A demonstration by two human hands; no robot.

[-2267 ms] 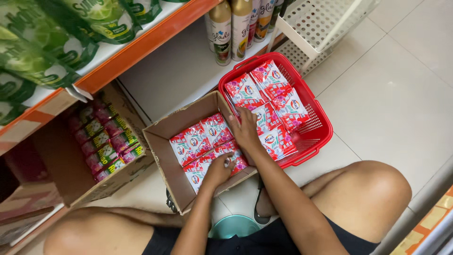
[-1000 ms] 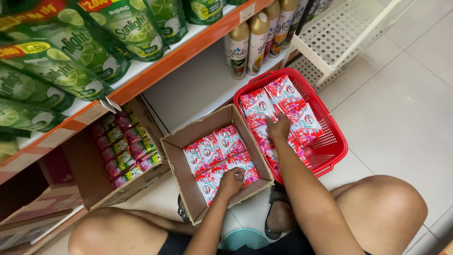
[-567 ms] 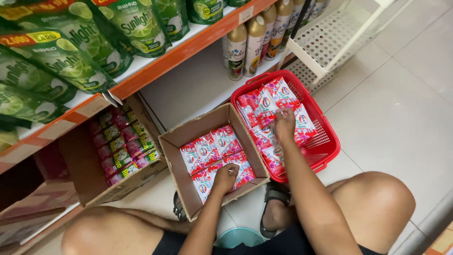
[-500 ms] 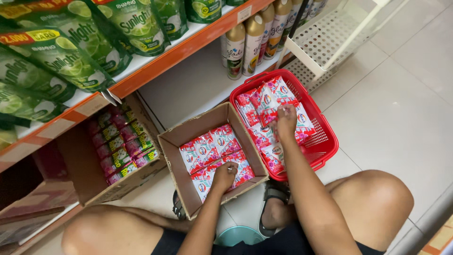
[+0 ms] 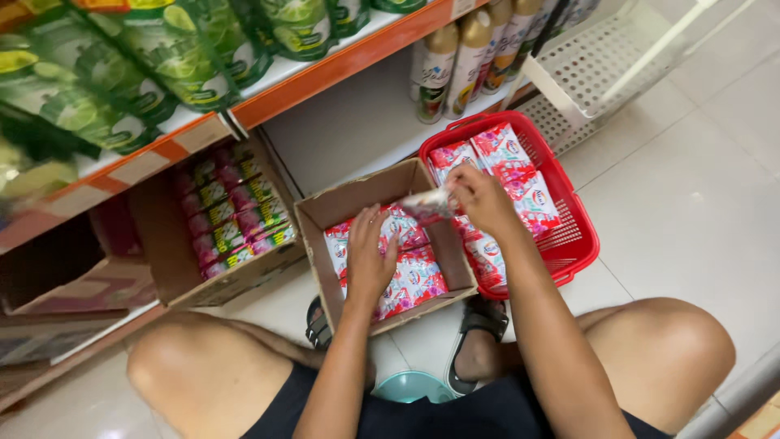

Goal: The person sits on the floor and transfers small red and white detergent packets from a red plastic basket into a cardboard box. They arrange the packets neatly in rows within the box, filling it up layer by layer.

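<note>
Right hand pinches 1 blurred pink packet above the cardboard box rim, beside the red basket; left hand lies spread on packets inside; pale tiled floor.

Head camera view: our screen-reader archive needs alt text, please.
A crouching person's right hand lifts a pink packet between a red basket and a cardboard box; the left hand rests on the box's packets.

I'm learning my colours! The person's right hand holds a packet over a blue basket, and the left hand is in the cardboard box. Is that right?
Not quite: the basket is red, not blue, as the head view shows. The right hand does hold a packet at the basket's edge, and the left hand rests on packets inside the cardboard box.
</note>
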